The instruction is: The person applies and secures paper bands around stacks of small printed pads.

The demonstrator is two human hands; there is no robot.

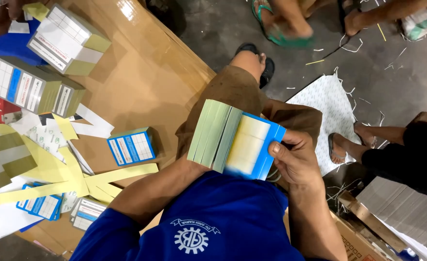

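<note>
One right hand (295, 162) grips the blue-covered booklet stack (235, 140), thumb on top.

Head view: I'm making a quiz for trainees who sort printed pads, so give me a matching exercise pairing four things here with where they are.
Things:
1. stack of green pads
2. small blue booklet
3. yellow paper strips
4. white dotted sheet

Places:
A. on the grey floor, right of the knee
B. lying alone on the brown cardboard surface
C. scattered across the surface at the left
D. over the lap, blue cover gripped by the right hand

Pairs: 1-D, 2-B, 3-C, 4-A
</note>
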